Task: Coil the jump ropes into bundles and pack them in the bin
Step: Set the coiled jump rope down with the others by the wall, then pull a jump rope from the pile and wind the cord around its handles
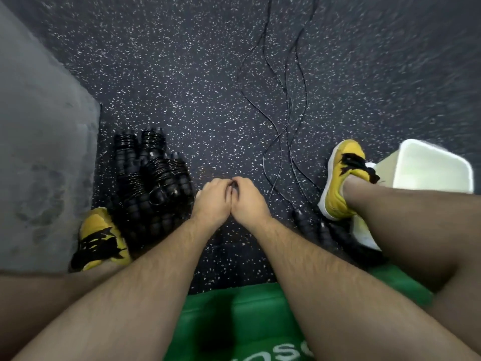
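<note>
Left hand (pixel 212 201) and right hand (pixel 250 201) meet over the floor (pixel 182 87)
Fingers (pixel 221 182) curled, grip cannot be told; green mat (pixel 247 321) lettering cut off, unreadable

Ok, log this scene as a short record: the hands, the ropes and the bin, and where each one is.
hands: left hand and right hand touching, fingers curled; what they hold is unclear
loose ropes: uncoiled on the floor, ahead of the hands
rope bundles: black, piled beside the left shoe
bin: white, beside the right shoe
</note>
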A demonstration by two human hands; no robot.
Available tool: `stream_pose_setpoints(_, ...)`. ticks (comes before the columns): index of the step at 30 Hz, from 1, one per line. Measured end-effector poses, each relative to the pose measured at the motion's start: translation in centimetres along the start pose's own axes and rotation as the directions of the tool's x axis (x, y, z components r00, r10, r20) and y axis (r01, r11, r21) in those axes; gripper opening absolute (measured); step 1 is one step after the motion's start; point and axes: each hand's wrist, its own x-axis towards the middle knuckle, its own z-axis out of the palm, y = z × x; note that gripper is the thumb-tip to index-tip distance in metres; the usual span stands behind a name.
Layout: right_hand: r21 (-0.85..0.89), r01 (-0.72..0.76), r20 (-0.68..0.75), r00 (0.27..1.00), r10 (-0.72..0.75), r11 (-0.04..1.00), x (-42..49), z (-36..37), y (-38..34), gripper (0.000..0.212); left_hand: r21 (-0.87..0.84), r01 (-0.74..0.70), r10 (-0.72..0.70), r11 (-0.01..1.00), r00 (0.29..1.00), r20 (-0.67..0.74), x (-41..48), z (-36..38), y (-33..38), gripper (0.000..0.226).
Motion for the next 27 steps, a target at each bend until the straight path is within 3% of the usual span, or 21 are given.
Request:
stream_pose_setpoints(5, -0.103, -0.106, -0.053, 0.993, 0.101, 0.989, -1.6, -2.9, 6.5, 0.032, -0.074, -0.038, 0.05, 0.997, 0.985, 0.167, 0.8, 5.8, 3.6, 0.034)
stream_pose_setpoints(9, -0.292, -0.274, -0.026, 0.96, 0.279, 0.916, -2.2, -4.2, 10.8, 0.039, -0.022, 0.142, -0.127, 0.99, 0.937, 0.325, 1.0, 10.2, 5.3, 0.035)
stream_pose_setpoints(12, -0.349, -0.426, 0.047, 0.882, 0.469, 0.835, -2.3, -4.8, 13.0, 0.03, 0.04, 0.209, -0.206, 0.977, 0.887, 0.413, 0.6, 12.7, 5.8, 0.029)
stream_pose_setpoints(15, -0.441, -0.437, 0.158, 0.822, 0.547, 0.784, -1.8, -5.1, 14.0, 0.039, 0.046, 0.212, -0.212, 0.976, 0.881, 0.422, 0.3, 13.9, 5.7, 0.028)
stream_pose_setpoints(17, -0.477, -0.413, 0.146, 0.833, 0.534, 0.776, -1.4, -5.1, 14.2, 0.041, 0.016, 0.221, -0.207, 0.975, 0.882, 0.424, 0.4, 14.1, 5.7, 0.031)
stream_pose_setpoints(22, -0.33, -0.4, 0.169, 0.866, 0.471, 0.855, -1.4, -5.0, 14.3, 0.023, -0.055, 0.324, -0.274, 0.944, 0.869, 0.412, 1.5, 14.3, 5.6, 0.03)
stream_pose_setpoints(27, -0.02, -0.496, 0.294, 0.827, 0.479, 0.868, -2.0, -3.8, 13.3, 0.042, -0.238, 0.515, -0.399, 0.824, 0.825, 0.401, 1.8, 13.8, 5.5, 0.017)
